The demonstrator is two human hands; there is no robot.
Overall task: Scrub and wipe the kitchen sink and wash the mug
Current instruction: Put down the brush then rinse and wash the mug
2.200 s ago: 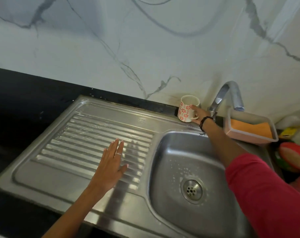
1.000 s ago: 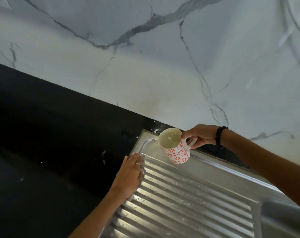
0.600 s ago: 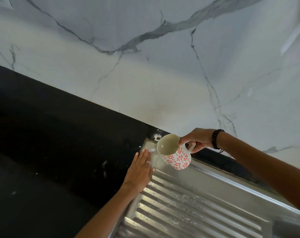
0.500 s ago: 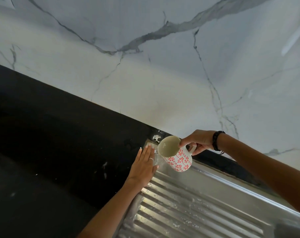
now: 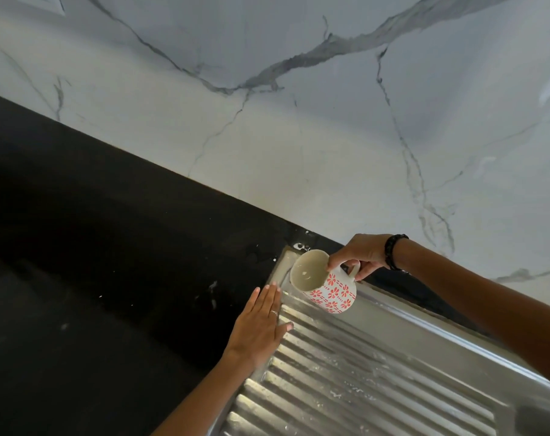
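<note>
A white mug (image 5: 327, 286) with a red flower pattern hangs tilted over the far left corner of the steel draining board (image 5: 377, 366), its mouth turned left and towards me. My right hand (image 5: 360, 258) holds it by the handle, thumb on the rim. A few pale drops sit inside the mug. My left hand (image 5: 261, 325) lies flat with straight fingers on the left rim of the draining board, just below and left of the mug. The sink bowl shows only as a dark corner (image 5: 541, 420) at the bottom right.
A black countertop (image 5: 110, 278) spreads to the left of the sink. A white marble-look wall (image 5: 298, 121) rises right behind it. Wet streaks lie on the ribs of the draining board.
My right hand has carried the mug from beside the tap to the far left corner of the draining board and tipped it. My left hand slid left to the board's rim.
</note>
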